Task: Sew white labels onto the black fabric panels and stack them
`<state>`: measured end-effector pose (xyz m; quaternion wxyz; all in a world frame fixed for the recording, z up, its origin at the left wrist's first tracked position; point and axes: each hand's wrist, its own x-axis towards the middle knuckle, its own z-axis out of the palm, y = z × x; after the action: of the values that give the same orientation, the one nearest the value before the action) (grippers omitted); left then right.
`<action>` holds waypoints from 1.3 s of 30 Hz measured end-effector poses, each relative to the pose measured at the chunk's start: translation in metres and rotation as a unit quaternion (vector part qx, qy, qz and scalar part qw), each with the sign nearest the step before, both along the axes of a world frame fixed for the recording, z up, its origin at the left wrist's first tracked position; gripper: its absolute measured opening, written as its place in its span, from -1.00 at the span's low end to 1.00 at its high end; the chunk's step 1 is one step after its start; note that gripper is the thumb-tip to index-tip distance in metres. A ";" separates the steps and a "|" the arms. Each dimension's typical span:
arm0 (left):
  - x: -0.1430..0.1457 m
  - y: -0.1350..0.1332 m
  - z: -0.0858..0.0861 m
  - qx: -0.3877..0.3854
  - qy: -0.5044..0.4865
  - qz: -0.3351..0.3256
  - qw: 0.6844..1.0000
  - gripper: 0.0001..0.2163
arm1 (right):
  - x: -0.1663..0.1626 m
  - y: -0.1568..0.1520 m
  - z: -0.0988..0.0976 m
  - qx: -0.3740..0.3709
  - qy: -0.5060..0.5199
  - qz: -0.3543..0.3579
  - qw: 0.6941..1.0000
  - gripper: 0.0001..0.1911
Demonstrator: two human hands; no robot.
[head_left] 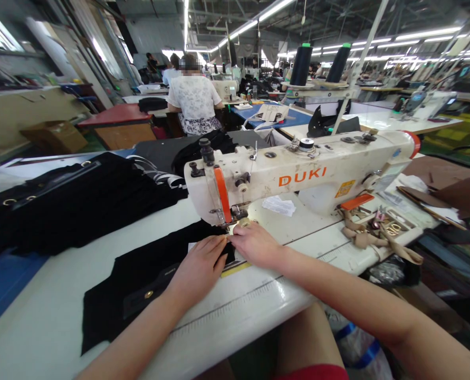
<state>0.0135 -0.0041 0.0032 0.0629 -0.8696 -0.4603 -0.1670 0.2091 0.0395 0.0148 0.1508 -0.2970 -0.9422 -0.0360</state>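
A black fabric piece lies on the white sewing table, its far end under the head of a sewing machine marked DUKI. On the fabric sits a black patch with a gold eyelet. My left hand rests flat on the fabric, thumb apart and fingertips pointing at the needle area. Beside it, my right hand has its fingers bent and pinched at the fabric's edge, close to the presser foot. A white scrap shows by my left hand. The fingertips hide the exact stitching spot.
A pile of black pieces with eyelets lies at the left. On the right, a small tray holds tan straps and gold rings. A paper slip lies on the machine bed. Thread cones stand behind; a co-worker sits ahead.
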 end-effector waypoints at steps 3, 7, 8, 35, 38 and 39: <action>0.002 0.000 0.000 -0.007 -0.005 0.000 1.000 -0.65 | -0.001 0.001 0.000 -0.003 -0.001 -0.001 1.000 -0.82; 0.004 -0.006 -0.001 -0.022 0.008 0.005 1.000 -0.61 | 0.000 -0.003 -0.001 -0.005 0.001 -0.001 1.000 -0.82; 0.005 -0.007 -0.001 -0.027 0.011 0.007 1.000 -0.61 | 0.000 -0.004 -0.002 -0.005 0.003 -0.003 1.000 -0.82; 0.003 0.004 0.001 -0.052 -0.012 -0.004 0.999 -0.57 | 0.000 -0.002 -0.011 0.009 0.027 -0.020 0.999 -0.82; 0.001 0.003 0.000 -0.064 -0.023 0.006 0.998 -0.57 | 0.001 -0.004 -0.011 0.014 0.033 -0.017 0.999 -0.84; 0.001 0.003 -0.001 -0.065 -0.028 0.009 0.997 -0.58 | 0.001 -0.004 -0.011 0.014 0.035 -0.015 0.999 -0.84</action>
<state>0.0144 -0.0015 0.0026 -0.0055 -0.8628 -0.4796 -0.1601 0.2106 0.0355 0.0038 0.1867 -0.3102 -0.9313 -0.0407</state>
